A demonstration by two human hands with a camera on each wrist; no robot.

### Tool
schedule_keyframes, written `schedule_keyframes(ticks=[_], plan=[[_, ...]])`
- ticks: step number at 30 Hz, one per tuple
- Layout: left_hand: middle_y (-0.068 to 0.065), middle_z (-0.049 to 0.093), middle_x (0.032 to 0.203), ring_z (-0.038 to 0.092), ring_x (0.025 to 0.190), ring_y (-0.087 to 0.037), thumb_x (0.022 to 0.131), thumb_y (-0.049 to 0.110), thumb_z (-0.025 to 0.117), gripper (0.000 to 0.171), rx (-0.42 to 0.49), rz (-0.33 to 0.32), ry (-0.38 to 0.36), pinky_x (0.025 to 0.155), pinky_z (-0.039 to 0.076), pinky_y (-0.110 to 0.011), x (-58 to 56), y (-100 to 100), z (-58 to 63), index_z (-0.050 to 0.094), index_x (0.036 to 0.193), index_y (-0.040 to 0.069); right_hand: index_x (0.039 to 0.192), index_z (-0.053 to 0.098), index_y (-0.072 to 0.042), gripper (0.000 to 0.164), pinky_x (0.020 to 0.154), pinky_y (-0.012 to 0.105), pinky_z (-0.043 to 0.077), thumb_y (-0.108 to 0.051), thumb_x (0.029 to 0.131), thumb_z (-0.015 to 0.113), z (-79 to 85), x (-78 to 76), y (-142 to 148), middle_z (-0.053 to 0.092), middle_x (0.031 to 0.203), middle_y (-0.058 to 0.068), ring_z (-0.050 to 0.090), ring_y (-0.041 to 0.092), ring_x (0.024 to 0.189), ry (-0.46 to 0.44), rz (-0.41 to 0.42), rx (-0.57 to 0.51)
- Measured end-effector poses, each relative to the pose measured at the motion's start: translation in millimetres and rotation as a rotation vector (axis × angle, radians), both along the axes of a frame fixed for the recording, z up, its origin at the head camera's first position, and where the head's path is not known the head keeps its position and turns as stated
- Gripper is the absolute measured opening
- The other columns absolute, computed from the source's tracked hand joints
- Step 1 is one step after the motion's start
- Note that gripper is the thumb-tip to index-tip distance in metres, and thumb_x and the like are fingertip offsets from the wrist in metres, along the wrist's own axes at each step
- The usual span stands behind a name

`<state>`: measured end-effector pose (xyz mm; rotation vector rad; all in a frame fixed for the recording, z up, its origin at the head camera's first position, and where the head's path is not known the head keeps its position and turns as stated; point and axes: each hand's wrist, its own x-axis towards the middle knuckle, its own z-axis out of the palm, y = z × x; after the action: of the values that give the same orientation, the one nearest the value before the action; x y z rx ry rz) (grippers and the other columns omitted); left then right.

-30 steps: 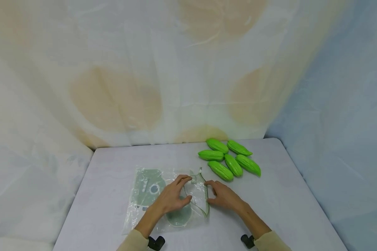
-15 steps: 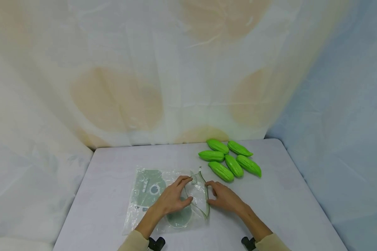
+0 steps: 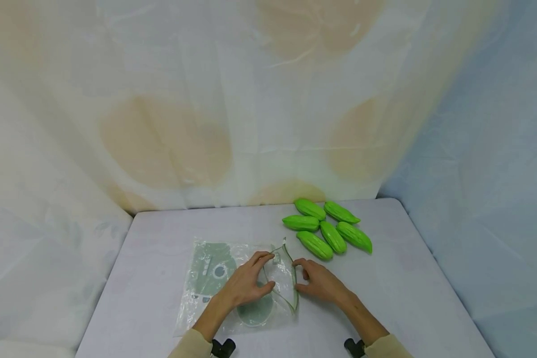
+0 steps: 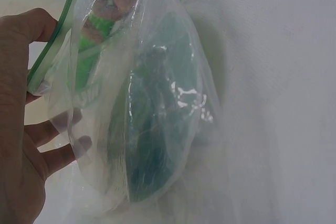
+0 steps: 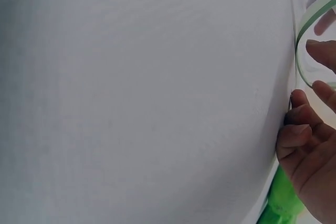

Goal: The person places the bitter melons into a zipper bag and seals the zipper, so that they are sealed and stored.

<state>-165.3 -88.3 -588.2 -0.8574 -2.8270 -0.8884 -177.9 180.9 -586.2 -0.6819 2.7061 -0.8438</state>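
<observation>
A clear zip bag (image 3: 214,271) with pale green printing lies on the table, its mouth spread wide towards the right. Its green zip edge (image 4: 65,11) runs past the fingers in the left wrist view. My left hand (image 3: 247,282) holds the left side of the mouth, some fingertips seen through the plastic. Opposite it, my right hand (image 3: 318,280) holds the right rim with thumb and fingers; in the right wrist view this hand (image 5: 312,145) shows only at the right border, its lower fingers curled. Behind the hands lie several green bitter melons (image 3: 314,244), apart from both.
The white-covered table (image 3: 385,293) ends at a patterned curtain (image 3: 277,124) at the back. A bluish curtain (image 3: 488,174) hangs along the right side. Dark wrist cameras (image 3: 223,347) sit at the person's light sleeves (image 3: 191,344).
</observation>
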Motion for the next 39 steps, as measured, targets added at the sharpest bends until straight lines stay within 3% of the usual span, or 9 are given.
schedule_keyframes(ticks=[4,10,15,26,32,39], plan=[[0.004,0.045,0.147,0.062,0.112,-0.019,0.092,0.044,0.065,0.068,-0.007,-0.002,0.005,0.088,0.055,-0.038,0.2,0,-1.3,0.046,0.15,0.016,0.135,0.056,-0.017,0.055,0.063,0.026,0.043,-0.029,0.086,0.08,0.6,-0.2,2,0.055,0.086,-0.003,0.049,0.01,0.075,-0.023,-0.002,-0.026],[0.004,0.045,0.147,0.061,0.114,-0.019,0.091,0.042,0.066,0.068,-0.001,-0.003,-0.002,0.089,0.055,-0.039,-0.7,0,-1.7,0.045,0.15,0.016,0.136,0.057,-0.017,0.052,0.063,0.025,0.047,-0.028,0.09,0.077,2.2,-1.8,10,0.06,0.093,0.0,0.053,0.011,0.074,-0.065,-0.034,-0.159],[0.008,0.044,0.147,0.061,0.114,-0.016,0.09,0.043,0.066,0.069,-0.003,0.005,-0.013,0.09,0.054,-0.037,-1.7,-1,-3.8,0.045,0.151,0.019,0.134,0.06,-0.014,0.05,0.059,0.025,0.048,-0.03,0.09,0.077,8.2,-3.9,17,0.062,0.094,0.003,0.053,0.012,0.068,-0.035,-0.065,-0.267],[0.007,0.044,0.147,0.063,0.103,-0.015,0.091,0.042,0.066,0.067,0.01,0.004,0.002,0.086,0.055,-0.035,-1.2,-1,-5.6,0.046,0.15,0.018,0.131,0.063,-0.016,0.049,0.055,0.028,0.048,-0.039,0.09,0.076,23.1,-16.5,50,0.061,0.099,0.001,0.058,0.021,0.073,-0.003,-0.253,-0.406],[0.008,0.044,0.147,0.063,0.105,-0.015,0.091,0.042,0.066,0.068,0.014,0.004,-0.014,0.087,0.055,-0.036,-1.1,-1,-5.2,0.046,0.151,0.018,0.132,0.062,-0.019,0.047,0.057,0.028,0.047,-0.038,0.091,0.074,32.9,-23.4,77,0.06,0.103,0.006,0.056,0.024,0.077,-0.025,-0.312,-0.428],[0.008,0.044,0.147,0.063,0.105,-0.016,0.091,0.042,0.066,0.068,0.025,0.002,-0.025,0.087,0.055,-0.037,-0.5,-1,-3.3,0.046,0.151,0.018,0.136,0.059,-0.017,0.05,0.06,0.028,0.048,-0.039,0.093,0.072,29.1,-26.8,100,0.059,0.107,0.007,0.056,0.022,0.081,-0.015,-0.368,-0.388]])
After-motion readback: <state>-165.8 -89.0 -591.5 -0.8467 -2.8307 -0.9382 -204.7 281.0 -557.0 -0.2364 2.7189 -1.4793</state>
